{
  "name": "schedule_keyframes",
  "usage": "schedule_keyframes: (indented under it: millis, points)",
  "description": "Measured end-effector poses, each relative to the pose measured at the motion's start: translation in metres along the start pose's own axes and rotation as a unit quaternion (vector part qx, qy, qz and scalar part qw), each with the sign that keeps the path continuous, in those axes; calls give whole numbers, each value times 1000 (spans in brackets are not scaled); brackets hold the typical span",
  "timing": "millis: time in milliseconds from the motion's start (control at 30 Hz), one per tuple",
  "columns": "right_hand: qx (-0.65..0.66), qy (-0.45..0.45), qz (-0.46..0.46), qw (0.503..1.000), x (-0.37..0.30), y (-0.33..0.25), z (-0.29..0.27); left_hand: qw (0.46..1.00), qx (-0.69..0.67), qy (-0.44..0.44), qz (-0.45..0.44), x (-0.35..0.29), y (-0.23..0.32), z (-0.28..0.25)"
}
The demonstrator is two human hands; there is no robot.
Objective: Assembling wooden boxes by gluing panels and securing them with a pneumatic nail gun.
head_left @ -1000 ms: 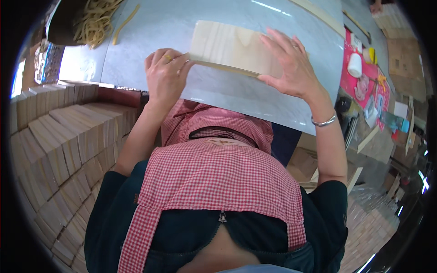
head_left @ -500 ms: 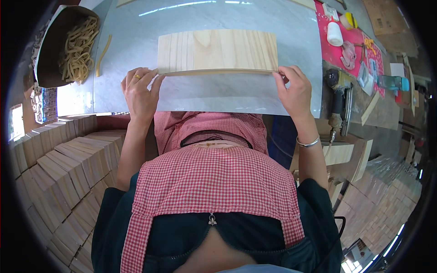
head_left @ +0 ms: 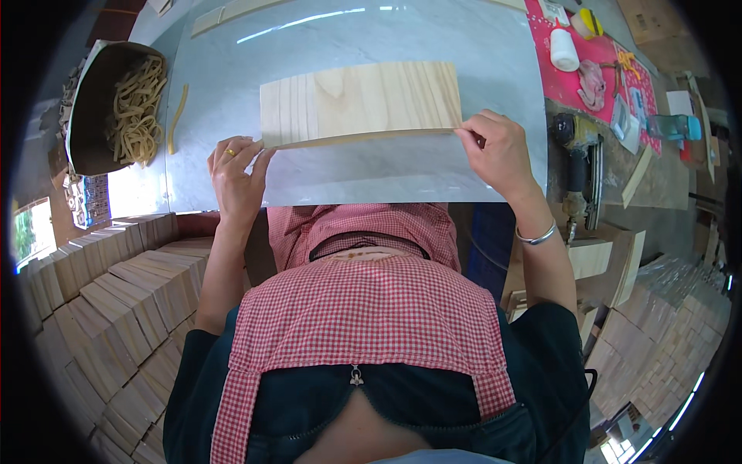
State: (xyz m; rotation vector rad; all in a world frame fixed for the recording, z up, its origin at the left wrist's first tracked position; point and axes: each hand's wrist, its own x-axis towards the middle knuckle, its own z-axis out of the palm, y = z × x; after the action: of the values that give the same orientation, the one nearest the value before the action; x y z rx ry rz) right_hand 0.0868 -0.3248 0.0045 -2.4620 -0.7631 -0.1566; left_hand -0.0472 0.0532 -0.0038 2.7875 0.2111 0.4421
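A pale wooden board with visible grain lies across the middle of the grey marbled tabletop. My left hand pinches its near left corner between thumb and fingers; a gold ring is on one finger. At the near right corner, my right hand grips the board in the same way, with a silver bangle on that wrist. The board's near edge faces me and looks slightly tilted, higher at the right. What lies beneath the board is hidden.
A box of tan bands stands at the left, one loose band beside it. At right are a white bottle, a pink cloth and a pneumatic tool. Stacked wooden boards fill the lower left.
The board has shifted slightly left in view and turned a little, its right end now higher. Both hands keep their hold on its corners. The whole view has shifted slightly too.
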Motion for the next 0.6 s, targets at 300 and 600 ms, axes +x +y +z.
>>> schedule_keyframes:
  millis: [300,600]
  points:
    - [-124,134,125,975,-54,65,-64,989,108,-50,91,37,42,-32]
    - [-264,52,296,916,-98,135,-77,958,-67,-64,272,97,129,60]
